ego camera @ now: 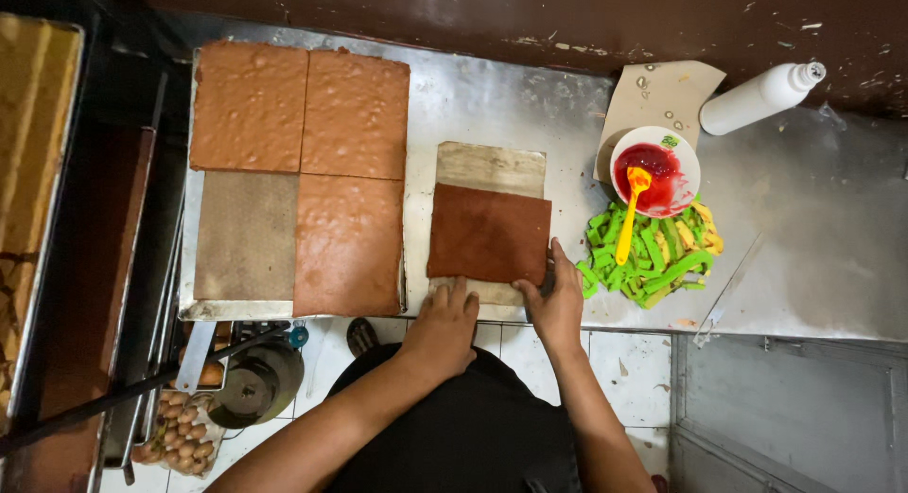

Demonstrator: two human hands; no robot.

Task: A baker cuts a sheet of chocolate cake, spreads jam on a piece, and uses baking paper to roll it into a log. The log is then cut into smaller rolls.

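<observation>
Both hands down at the near edge now. Left hand (445, 323) flat, fingers together, pressing the near lip of the paper sheet (490, 168) under the brown cake slab (489, 235). Right hand (558, 299) at the slab's near-right corner, fingers apart, thumb side vs. the cake edge, not clamped on anything I can see.

Slab sits mid-worktop, square on its paper, a strip of bare paper showing at the far end.

To do this bit well, I reckon: keep pressure even w/ both hands, hold the paper taut, don't dig fingertips into the sponge – looks soft, would dent or crack. Keep the near edge straight.

Around me: steel worktop (813, 228), scuffed & shiny. Left, a big tray (186, 308) w/ three more cake squares and one bare liner patch. Right, a bowl of red jam (672, 192) w/ a yellow spatula (632, 209), resting on a heap of green & yellow strips (653, 256). White squeeze bottle (757, 97) lying further back. Tiled floor below, eggs (180, 436) in a tray low left.
</observation>
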